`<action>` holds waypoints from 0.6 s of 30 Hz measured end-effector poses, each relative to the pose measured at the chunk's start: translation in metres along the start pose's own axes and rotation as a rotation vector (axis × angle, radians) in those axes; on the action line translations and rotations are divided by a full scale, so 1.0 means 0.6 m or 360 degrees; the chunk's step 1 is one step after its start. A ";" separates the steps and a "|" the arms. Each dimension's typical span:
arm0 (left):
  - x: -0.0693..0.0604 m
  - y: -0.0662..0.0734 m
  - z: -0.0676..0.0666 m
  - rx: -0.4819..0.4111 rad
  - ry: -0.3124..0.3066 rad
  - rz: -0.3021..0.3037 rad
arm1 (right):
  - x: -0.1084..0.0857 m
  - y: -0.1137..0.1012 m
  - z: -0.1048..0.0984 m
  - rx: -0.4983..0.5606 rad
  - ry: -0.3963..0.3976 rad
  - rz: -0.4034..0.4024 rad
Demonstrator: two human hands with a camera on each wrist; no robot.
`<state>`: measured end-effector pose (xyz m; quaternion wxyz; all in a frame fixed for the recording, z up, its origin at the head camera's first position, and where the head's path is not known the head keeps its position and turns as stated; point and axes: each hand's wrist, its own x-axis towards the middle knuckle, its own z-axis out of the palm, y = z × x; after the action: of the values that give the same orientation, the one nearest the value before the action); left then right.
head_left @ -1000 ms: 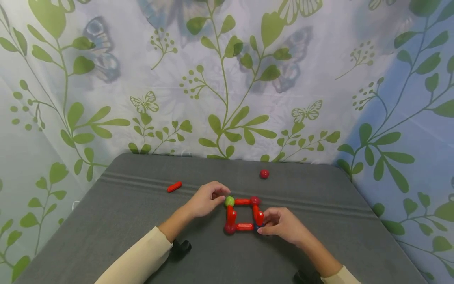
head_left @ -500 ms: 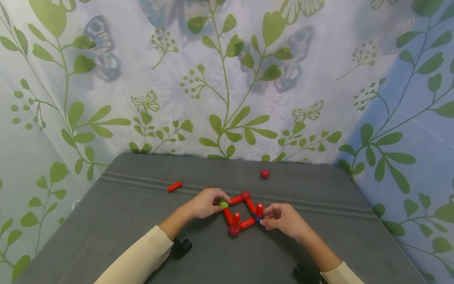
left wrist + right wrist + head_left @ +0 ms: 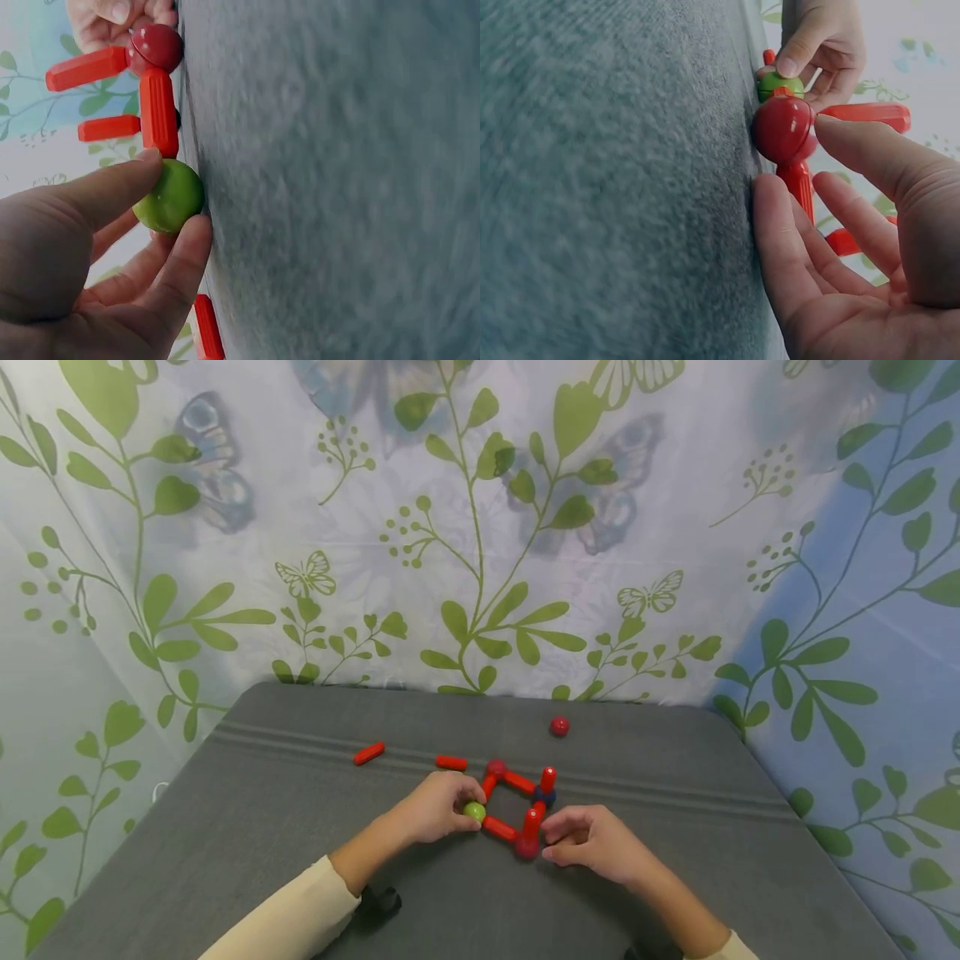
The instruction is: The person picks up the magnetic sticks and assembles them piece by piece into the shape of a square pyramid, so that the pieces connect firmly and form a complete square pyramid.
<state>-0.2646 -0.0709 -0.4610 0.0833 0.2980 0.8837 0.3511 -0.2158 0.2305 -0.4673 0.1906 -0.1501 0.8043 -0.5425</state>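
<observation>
A square frame of red rods [image 3: 500, 829] joined by balls lies on the grey table. Its corners are a green ball [image 3: 174, 196], a dark red ball [image 3: 496, 768] at the back, a dark blue ball [image 3: 545, 796] and a nearer dark red ball [image 3: 781, 129]. From the blue and nearer red balls, one red rod each stands upright. My left hand [image 3: 437, 807] pinches the green ball between thumb and fingers. Beside the nearer red ball, my right hand [image 3: 596, 845] has its fingers spread and loosely bent, gripping nothing; its thumb tip is close to that ball, contact unclear.
Two loose red rods lie on the table [image 3: 300, 827]: a short rod [image 3: 451, 762] just behind my left hand and another rod [image 3: 369, 753] farther left. A loose red ball [image 3: 559, 727] sits near the back edge. A patterned curtain [image 3: 480, 527] hangs behind.
The frame has turned on the table, its green corner coming nearer and the blue corner moving to the back. My left hand has taken hold of the green ball. My right hand has left the blue ball.
</observation>
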 end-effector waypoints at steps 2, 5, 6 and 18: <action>-0.003 0.006 0.002 -0.0026 -0.0001 -0.0031 | 0.002 -0.001 0.002 0.0000 -0.0005 -0.0008; -0.009 0.012 0.005 -0.0069 -0.0009 -0.0050 | 0.005 -0.001 0.006 -0.0004 -0.0010 -0.0032; -0.011 0.013 0.006 -0.0082 -0.0010 -0.0053 | 0.006 -0.001 0.008 -0.0005 -0.0007 -0.0034; -0.019 0.020 0.007 -0.0071 -0.0010 0.0020 | 0.012 -0.006 0.013 -0.0081 0.0074 -0.0002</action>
<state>-0.2481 -0.0684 -0.4570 0.0906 0.3027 0.8735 0.3703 -0.2185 0.2197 -0.4675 0.1675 -0.1427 0.8219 -0.5254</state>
